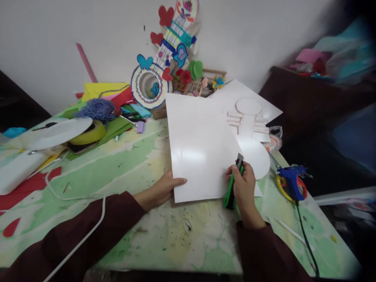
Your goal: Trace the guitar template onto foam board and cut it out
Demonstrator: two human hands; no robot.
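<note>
A white board [199,145], stiff and glossy, is tilted up above the table in front of me. My left hand [164,188] pinches its lower left edge, thumb on the face and the other fingers behind. In my right hand [244,184] is a green and black utility knife [231,192], its blade end pointing up beside the board's right edge. Behind the board lies a white cut-out [248,125] with an oval top, short strips at its sides and a round base [255,158], partly covered by the board.
A blue glue gun [292,180] with a black cord rests on a tape roll at the right. Decorated guitar-shaped craft [151,86] leans on the wall. At the left are a white plate [61,133], yellow tape [91,133], blue yarn [96,109] and a white cable [76,197] crossing my left sleeve.
</note>
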